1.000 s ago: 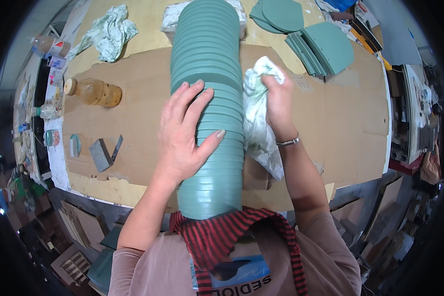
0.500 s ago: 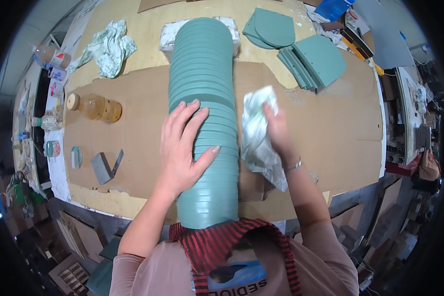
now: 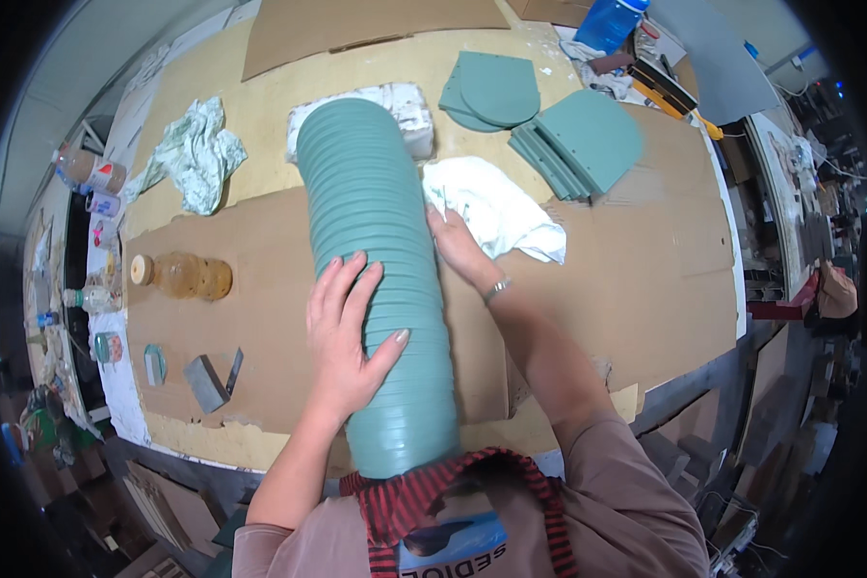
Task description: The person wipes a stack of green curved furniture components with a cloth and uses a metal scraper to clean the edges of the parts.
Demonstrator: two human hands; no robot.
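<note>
A long row of green, round-edged panels (image 3: 366, 193), pressed face to face, runs from my striped apron to a white wrapped block (image 3: 412, 118) at the far end. My left hand (image 3: 342, 352) lies on the left and top of the row, thumb stretched out and fingers extended over the panel edges. At the right side of the row, my right hand (image 3: 460, 249) holds a crumpled white cloth (image 3: 501, 212) against the panels. The cloth spreads out to the right, and my right fingertips are partly hidden in it.
Loose green panels (image 3: 597, 144) lie in a small pile at the back right, with a few more panels (image 3: 496, 87) behind. On the left are a crumpled rag (image 3: 197, 154), a bottle of amber liquid (image 3: 188, 275) and a grey block (image 3: 205, 383). Cardboard (image 3: 626, 279) covers the table.
My right hand has brought the cloth from beside the row to its right side, farther along, and the cloth has spread out. My left hand stays on the panels. The whole view has shifted.
</note>
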